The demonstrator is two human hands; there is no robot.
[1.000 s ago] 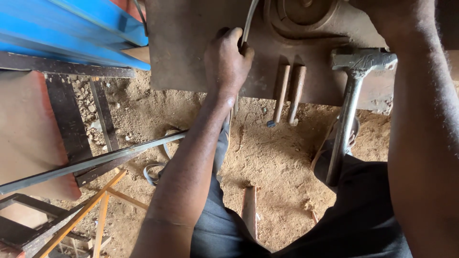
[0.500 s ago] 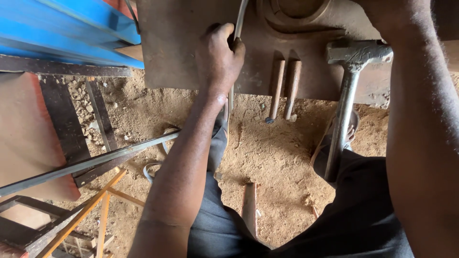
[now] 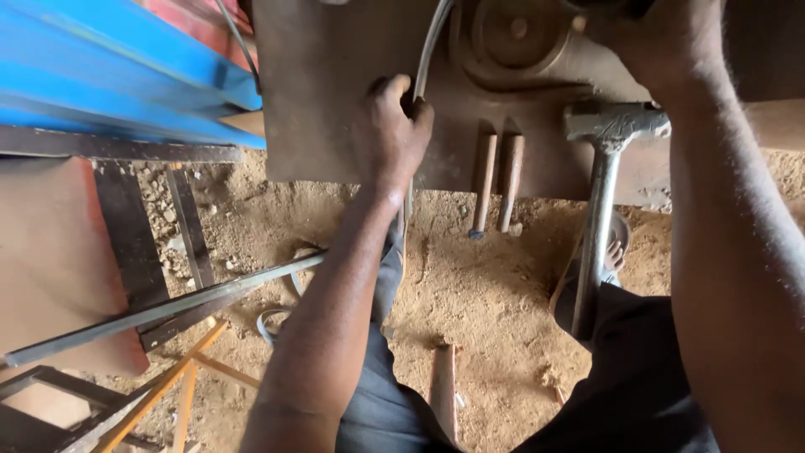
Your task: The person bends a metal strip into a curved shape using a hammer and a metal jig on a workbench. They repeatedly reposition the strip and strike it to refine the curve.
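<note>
Metal rod was clamped in the left hand on the bench, curve partly bent; right hand's fingers hidden, hammer idle.

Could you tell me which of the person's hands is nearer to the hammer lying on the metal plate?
Right: the right hand is just above the hammer; the left hand grips a thin rod farther left.

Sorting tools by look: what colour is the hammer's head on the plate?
Dull grey bare metal, on the steel hammer; clearest in the head view.
</note>
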